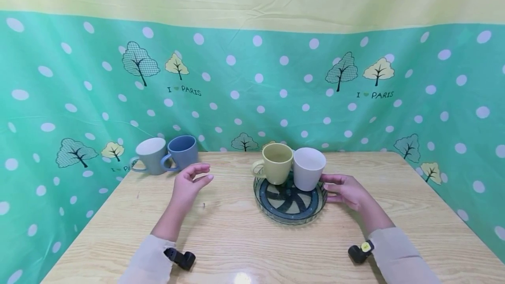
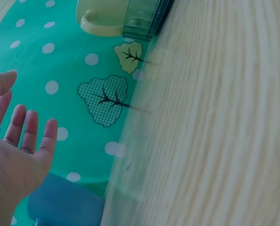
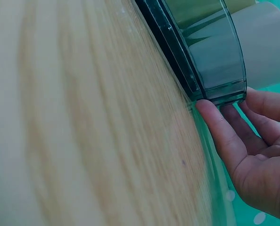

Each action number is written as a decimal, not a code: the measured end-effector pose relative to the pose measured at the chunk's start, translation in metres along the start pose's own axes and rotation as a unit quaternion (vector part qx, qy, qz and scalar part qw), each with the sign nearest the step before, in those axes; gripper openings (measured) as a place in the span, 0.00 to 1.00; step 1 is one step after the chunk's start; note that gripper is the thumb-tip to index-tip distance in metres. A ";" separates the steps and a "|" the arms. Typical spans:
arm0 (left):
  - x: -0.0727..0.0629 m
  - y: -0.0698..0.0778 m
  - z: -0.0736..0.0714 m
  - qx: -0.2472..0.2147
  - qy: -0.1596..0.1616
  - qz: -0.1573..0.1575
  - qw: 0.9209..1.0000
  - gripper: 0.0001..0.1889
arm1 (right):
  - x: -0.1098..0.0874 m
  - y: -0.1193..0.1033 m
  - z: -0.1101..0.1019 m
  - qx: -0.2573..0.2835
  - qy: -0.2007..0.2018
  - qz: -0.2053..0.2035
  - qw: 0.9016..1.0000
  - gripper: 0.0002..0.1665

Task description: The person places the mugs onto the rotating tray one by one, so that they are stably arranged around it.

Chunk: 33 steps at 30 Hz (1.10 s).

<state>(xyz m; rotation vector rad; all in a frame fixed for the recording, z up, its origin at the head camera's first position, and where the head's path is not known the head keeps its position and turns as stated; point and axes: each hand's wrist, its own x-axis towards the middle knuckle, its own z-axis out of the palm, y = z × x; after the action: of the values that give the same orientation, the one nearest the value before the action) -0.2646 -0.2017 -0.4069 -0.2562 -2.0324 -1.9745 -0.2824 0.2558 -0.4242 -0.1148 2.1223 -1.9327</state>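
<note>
In the head view a clear dark-tinted round tray with a spoked base stands right of the middle. On it, side by side, are a yellow-green mug with its handle leftward and a white cup. My right hand touches the tray's right side; the right wrist view puts the thumb at its lower edge and a finger near its rim. My left hand hovers over the table, fingers loosely extended, holding nothing. Nearest to it is a blue mug, beside a grey-blue mug.
The light wooden table ends at a green dotted curtain behind and at both sides. Both left mugs stand at the back left, close to the curtain. A black wrist camera is strapped to the left sleeve, another to the right.
</note>
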 end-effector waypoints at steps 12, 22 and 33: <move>0.001 0.001 -0.018 0.026 0.025 0.041 0.999 0.19 | -0.003 -0.001 0.002 0.011 0.002 -0.003 1.000 0.32; -0.001 0.004 -0.032 0.052 0.032 0.032 0.998 0.24 | -0.004 0.000 0.003 0.006 0.007 -0.003 1.000 0.32; 0.000 0.003 -0.052 0.046 0.076 0.048 0.995 0.24 | -0.005 0.003 0.003 0.005 0.009 -0.008 1.000 0.33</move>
<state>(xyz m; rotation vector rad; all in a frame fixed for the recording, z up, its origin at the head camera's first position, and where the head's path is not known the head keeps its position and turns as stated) -0.2590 -0.2530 -0.4038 -0.1734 -1.9711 -1.7813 -0.2764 0.2542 -0.4264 -0.1145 2.1289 -1.9607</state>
